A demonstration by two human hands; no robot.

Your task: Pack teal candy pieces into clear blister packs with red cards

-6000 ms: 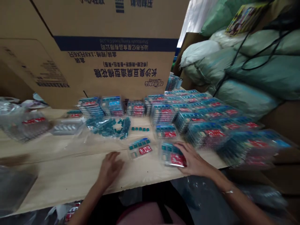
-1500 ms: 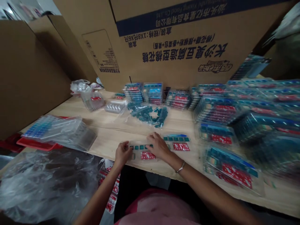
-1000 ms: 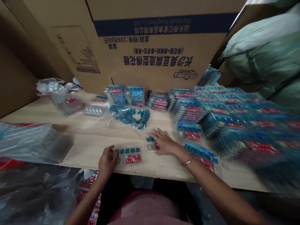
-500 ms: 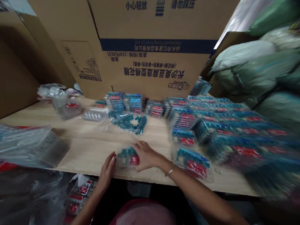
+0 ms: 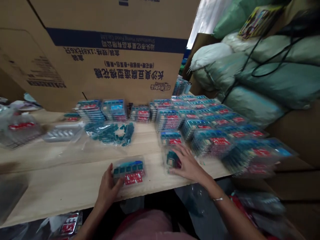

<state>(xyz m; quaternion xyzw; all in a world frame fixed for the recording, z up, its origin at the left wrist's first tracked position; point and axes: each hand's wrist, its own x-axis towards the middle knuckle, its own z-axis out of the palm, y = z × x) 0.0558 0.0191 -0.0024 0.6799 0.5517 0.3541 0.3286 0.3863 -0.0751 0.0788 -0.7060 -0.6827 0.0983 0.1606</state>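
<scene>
At the front of the table, my left hand (image 5: 109,186) grips the left edge of a clear plastic blister pack (image 5: 133,179), its thumb near the front. The pack lies flat, with dark green pieces along the back and a red patterned sachet in front. To the right, my right hand (image 5: 188,164) reaches over another such blister pack (image 5: 171,158), thumb and fingers around its sides and covering much of it. Just behind that one sits a similar pack (image 5: 171,138). Farther right stand rows of stacked packs (image 5: 207,143), blurred toward the right.
A plastic bag of dark green pieces (image 5: 110,131) lies mid-table beside an empty clear tray (image 5: 63,132). More stacks (image 5: 90,111) line the back against a large cardboard box (image 5: 125,63). Bulging sacks (image 5: 280,76) are piled at right. Packs (image 5: 70,224) lie below the table edge.
The view has turned right. My right hand has left the pack in front of me and moved right onto another pack. My left hand now holds the first pack's edge.
</scene>
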